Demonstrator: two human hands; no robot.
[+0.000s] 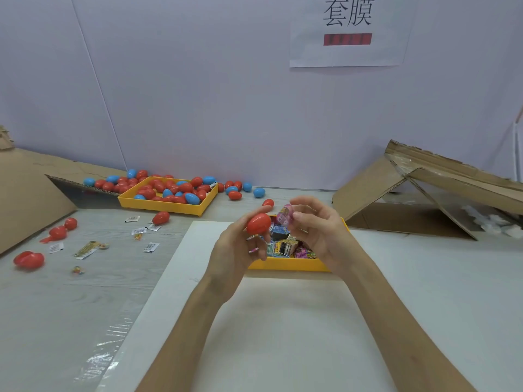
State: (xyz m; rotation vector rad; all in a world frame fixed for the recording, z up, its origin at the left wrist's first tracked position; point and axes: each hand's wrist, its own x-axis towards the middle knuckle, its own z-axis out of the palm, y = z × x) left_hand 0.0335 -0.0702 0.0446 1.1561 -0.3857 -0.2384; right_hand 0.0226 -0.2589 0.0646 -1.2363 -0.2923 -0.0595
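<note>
Item: left hand (240, 244) is gripping a red plastic egg capsule (259, 223), right hand (317, 230) is pinching a small pink wrapped toy packet (283, 217) above the yellow plastic tray (285, 264); risk: packet slipping, pinched only at fingertips.

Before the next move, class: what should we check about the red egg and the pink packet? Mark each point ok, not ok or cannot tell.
1. Grip of the left hand on the red egg: ok, the fingertips curl round it.
2. Grip of the right hand on the pink packet: ok, it is pinched at the fingertips.
3. Egg open to take the packet: cannot tell, only its rounded shell shows.
4. Egg and packet brought together: ok, they are side by side, with a small gap between them.
5. Something below to catch a drop: ok, the near yellow tray of packets lies under both hands.
</note>
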